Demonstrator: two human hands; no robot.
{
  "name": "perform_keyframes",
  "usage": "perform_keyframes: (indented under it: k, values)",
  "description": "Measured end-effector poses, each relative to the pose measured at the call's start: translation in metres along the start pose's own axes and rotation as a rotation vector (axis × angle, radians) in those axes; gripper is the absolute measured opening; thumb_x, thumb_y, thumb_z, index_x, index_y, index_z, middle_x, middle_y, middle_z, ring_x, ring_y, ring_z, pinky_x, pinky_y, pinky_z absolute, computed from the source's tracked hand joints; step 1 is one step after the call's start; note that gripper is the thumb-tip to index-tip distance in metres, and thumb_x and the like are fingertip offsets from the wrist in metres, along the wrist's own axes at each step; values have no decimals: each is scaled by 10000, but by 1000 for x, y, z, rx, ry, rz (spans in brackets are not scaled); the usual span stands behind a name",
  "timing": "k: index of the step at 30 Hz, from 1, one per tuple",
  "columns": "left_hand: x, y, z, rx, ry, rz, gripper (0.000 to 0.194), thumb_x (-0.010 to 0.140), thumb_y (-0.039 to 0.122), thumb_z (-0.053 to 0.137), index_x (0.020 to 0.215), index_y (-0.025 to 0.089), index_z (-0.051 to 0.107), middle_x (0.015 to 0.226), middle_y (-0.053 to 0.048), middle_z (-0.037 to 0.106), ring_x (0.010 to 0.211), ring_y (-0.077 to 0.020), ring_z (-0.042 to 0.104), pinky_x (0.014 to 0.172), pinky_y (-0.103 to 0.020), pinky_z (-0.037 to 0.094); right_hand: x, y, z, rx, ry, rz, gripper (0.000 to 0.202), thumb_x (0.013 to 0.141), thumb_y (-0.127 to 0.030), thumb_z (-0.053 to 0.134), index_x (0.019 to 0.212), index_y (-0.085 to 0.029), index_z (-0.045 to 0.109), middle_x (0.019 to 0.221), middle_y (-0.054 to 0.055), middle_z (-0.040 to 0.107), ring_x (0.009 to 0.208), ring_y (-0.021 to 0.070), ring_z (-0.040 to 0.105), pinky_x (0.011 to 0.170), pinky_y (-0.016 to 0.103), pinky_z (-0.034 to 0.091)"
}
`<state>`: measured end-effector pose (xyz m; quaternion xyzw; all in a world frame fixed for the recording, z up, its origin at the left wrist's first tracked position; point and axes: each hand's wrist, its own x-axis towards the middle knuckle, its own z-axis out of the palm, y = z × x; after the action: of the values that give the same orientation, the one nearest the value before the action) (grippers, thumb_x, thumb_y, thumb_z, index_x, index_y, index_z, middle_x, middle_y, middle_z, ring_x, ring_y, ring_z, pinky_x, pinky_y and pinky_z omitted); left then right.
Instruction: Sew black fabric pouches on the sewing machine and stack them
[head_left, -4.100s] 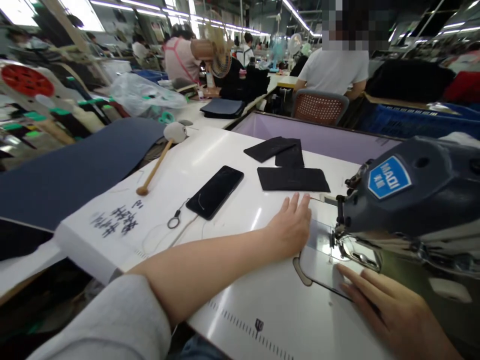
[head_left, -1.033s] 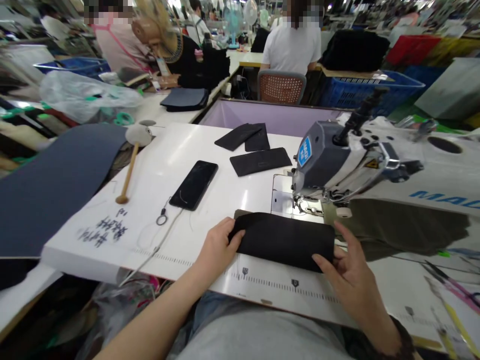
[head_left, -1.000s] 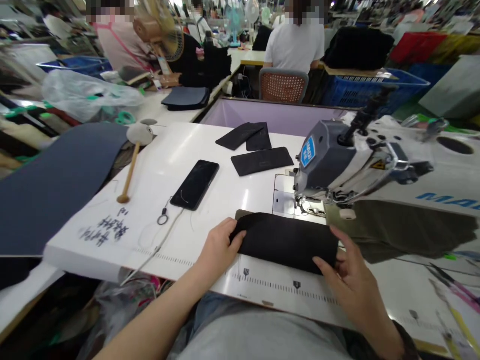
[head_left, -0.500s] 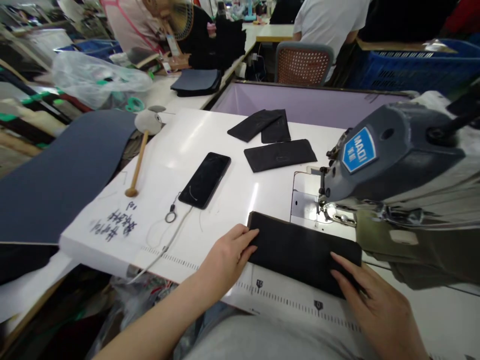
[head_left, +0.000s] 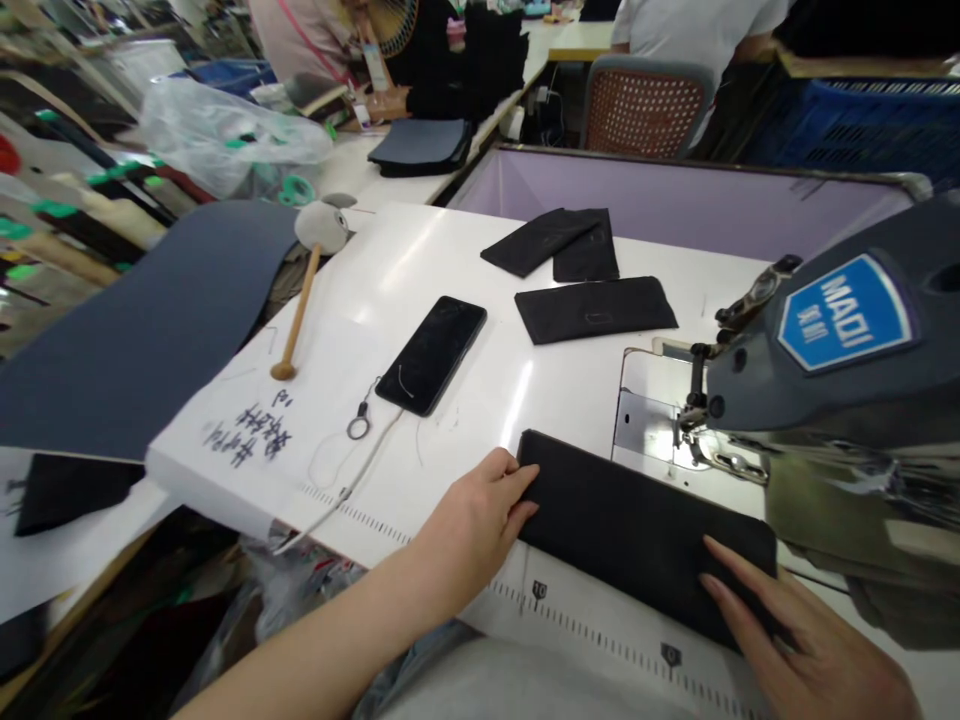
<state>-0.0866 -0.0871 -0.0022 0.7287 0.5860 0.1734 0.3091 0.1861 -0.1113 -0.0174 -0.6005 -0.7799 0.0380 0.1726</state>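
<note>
A flat black fabric panel point(head_left: 637, 530) lies at a slant on the white table in front of the sewing machine point(head_left: 817, 340). My left hand point(head_left: 487, 515) grips its left end, fingertips on top at the edge. At the right end, my right hand point(head_left: 787, 630) holds the panel, with thumb and forefinger lying over its upper face. The presser foot point(head_left: 705, 445) stands just beyond the panel, apart from it. Several similar black pieces point(head_left: 596, 310) rest farther back on the table, two of them overlapping.
A phone point(head_left: 431, 355) with a cable lies left of centre, near a mallet point(head_left: 304, 300). Olive fabric point(head_left: 840, 540) is under the machine arm at right. A purple-lined bin point(head_left: 660, 195) borders the table's back. Two people sit beyond, one by a chair point(head_left: 645, 105).
The view has shifted, so the table and machine appear moved within it. Both hands keep their hold on the black panel, which stays in nearly the same place on the table.
</note>
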Motion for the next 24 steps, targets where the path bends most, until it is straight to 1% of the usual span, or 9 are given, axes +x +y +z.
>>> perform_keyframes:
  k: [4, 6, 8, 11, 15, 20, 24]
  values:
    - [1, 0, 0, 8, 11, 22, 311, 828, 150, 466, 1135, 146, 514, 950, -55, 536, 801, -141, 569, 764, -303, 512, -2, 4, 1, 12, -59, 59, 419, 801, -535, 386, 956, -252, 653, 799, 23, 678, 678, 192, 644, 526, 267, 518]
    - [1, 0, 0, 14, 9, 24, 313, 831, 150, 456, 1140, 133, 509, 952, -62, 535, 798, -144, 571, 751, -302, 516, -3, 6, 2, 20, -45, 61, 418, 795, -536, 396, 970, -254, 650, 819, 28, 677, 690, 202, 644, 535, 279, 521]
    - [1, 0, 0, 20, 3, 20, 311, 833, 151, 452, 1137, 126, 509, 952, -66, 534, 799, -149, 572, 741, -303, 519, -6, 10, 4, 14, -40, 50, 412, 787, -535, 411, 981, -258, 647, 849, 32, 676, 708, 212, 645, 549, 291, 527]
    - [2, 1, -1, 26, -1, 15, 309, 831, 153, 450, 1133, 132, 511, 956, -67, 535, 804, -152, 571, 743, -310, 519, -9, 15, 7, -17, -64, 14, 393, 780, -520, 439, 1018, -273, 633, 888, 29, 673, 729, 219, 646, 554, 296, 532]
    - [3, 1, -1, 15, 0, 5, 311, 828, 146, 450, 1132, 124, 515, 951, -66, 537, 816, -153, 571, 752, -299, 515, -10, 18, 8, -52, -51, -39, 386, 788, -496, 450, 1048, -265, 618, 887, 32, 674, 713, 215, 647, 531, 286, 530]
    - [6, 1, -1, 34, -14, -11, 312, 820, 144, 464, 1125, 122, 525, 947, -64, 539, 813, -160, 577, 747, -303, 516, -6, 11, 5, -13, -56, 7, 386, 795, -511, 430, 1005, -262, 638, 826, 31, 675, 680, 208, 643, 511, 282, 520]
    - [8, 1, -2, 33, -12, -15, 300, 820, 145, 469, 1111, 121, 536, 928, -60, 541, 798, -156, 577, 737, -299, 515, 1, 0, 1, 17, 8, -23, 375, 827, -475, 404, 946, -219, 651, 771, 36, 676, 641, 185, 643, 516, 260, 517]
